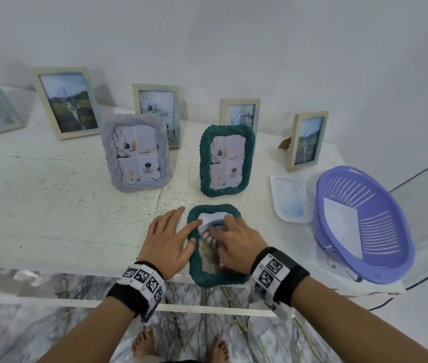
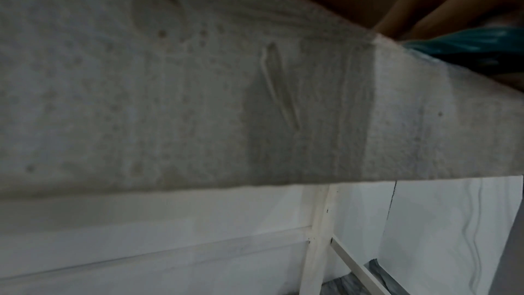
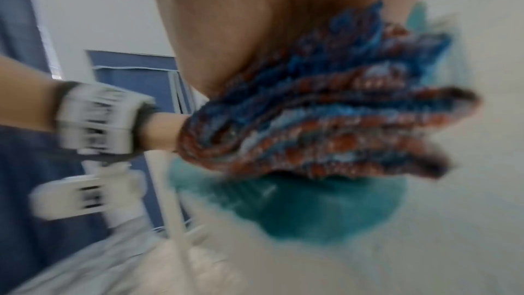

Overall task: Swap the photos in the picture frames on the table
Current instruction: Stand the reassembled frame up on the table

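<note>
Teal, stiff and ridged, the flat frame [image 1: 217, 246] lies at the table's [image 1: 50, 205] near edge under your left hand [image 1: 169, 241], flat-fingered on its rim, while your right hand [image 1: 234, 244] bunches a cloth [image 3: 326, 116] on its likely fragile glazing.

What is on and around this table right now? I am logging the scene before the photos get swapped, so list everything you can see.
Green frame lying flat: 1, dark teal, front table edge, under both hands.
Standing green frame: 1, dark teal, upright mid-table.
Grey frame: 1, pale grey-lilac, upright, left of the standing green one.
Wooden frames: 5, pale wood, along the wall, leftmost cut off by the picture edge.
Basket: 1, purple, right end, a white sheet inside.
Tray: 1, white with a blue tint, left of the basket.
Table: 1, white.
Left hand: fingers spread, resting on the flat frame's left rim.
Right hand: on the flat frame's middle; grip unclear.
Bare feet: 2, on the marbled floor.
</note>
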Action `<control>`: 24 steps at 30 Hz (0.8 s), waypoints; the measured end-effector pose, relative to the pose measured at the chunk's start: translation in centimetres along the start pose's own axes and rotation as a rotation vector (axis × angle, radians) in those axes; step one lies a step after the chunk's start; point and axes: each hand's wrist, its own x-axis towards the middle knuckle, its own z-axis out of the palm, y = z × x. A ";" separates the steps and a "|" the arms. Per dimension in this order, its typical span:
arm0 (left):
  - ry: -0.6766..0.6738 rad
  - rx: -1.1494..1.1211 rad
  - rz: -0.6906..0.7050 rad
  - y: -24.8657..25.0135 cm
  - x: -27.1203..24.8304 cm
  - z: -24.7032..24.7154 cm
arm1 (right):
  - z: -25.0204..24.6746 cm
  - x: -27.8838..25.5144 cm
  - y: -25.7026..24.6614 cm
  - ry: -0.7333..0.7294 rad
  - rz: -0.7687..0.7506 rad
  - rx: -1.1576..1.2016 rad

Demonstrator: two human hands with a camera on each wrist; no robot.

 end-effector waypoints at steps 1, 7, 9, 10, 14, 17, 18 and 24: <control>-0.002 -0.002 -0.002 0.0 0.0 0.0 | 0.4 -1.0 -0.3 -0.025 -0.081 0.030; -0.007 -0.005 -0.011 0.1 0.0 -0.1 | -0.7 -1.2 2.4 -0.024 0.007 -0.028; -0.003 -0.007 -0.010 0.1 0.0 0.0 | -1.1 -0.5 2.2 0.008 0.098 -0.052; -0.004 -0.006 -0.008 0.0 0.0 0.0 | -0.9 -0.5 1.6 0.002 0.097 -0.044; -0.005 -0.011 -0.008 0.0 -0.1 0.1 | 0.4 -3.0 -0.5 -0.101 -0.111 0.061; -0.018 -0.017 -0.012 0.0 -0.1 0.1 | 0.3 -4.2 0.3 -0.134 -0.151 0.043; -0.018 -0.017 -0.013 0.0 -0.1 0.0 | 0.0 -4.3 0.9 -0.130 -0.134 0.032; -0.042 -0.002 -0.017 0.1 0.0 -0.2 | -1.9 -3.3 4.7 -0.056 0.095 -0.040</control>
